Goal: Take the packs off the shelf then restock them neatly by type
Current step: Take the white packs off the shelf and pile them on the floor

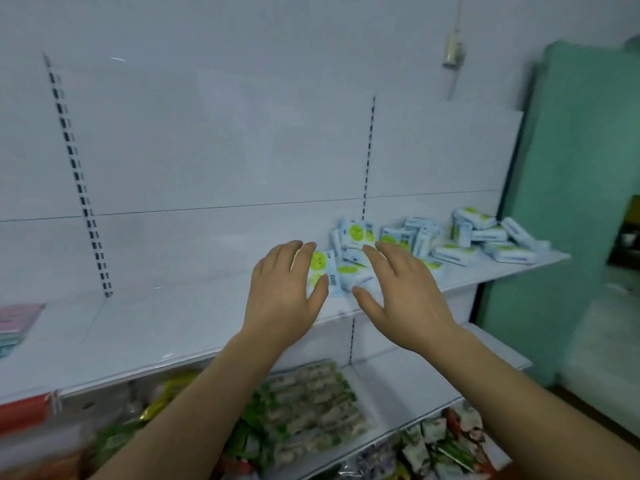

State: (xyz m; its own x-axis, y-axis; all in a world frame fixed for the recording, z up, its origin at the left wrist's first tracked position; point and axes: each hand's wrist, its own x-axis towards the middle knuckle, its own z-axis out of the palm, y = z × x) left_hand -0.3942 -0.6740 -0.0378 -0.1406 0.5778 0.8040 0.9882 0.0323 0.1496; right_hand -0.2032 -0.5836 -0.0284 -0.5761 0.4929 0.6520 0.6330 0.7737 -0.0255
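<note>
My left hand (285,292) and my right hand (403,296) both reach out over the upper shelf (166,327), fingers straight and loosely spread, holding nothing. Between them, at 12 o'clock from my wrists, lies the near end of the pile of packs (349,261); my left fingertips overlap the pack with green circles (320,268), though I cannot tell whether they touch it. My right fingers cover the packs just beside it.

To 9 o'clock the shelf runs bare and white nearly to the frame edge, where a few pink and pale packs (15,323) sit at its far left. The shelf's front lip passes under my wrists. To 3 o'clock the pile spreads on toward the shelf's right end, stopping near the green wall panel (568,188).

The packs are small flat white-and-blue rectangles with green marks. They lie jumbled: some flat, some on edge, their long axes pointing every way. The one by my left hand stands with its long axis roughly from 12 to 6.

Behind the shelf is a white back panel (214,140) with slotted uprights (78,174). Below, at 6 o'clock, a lower shelf (398,382) carries green-printed bags (311,403) and mixed wrappers (446,441), blurred.
</note>
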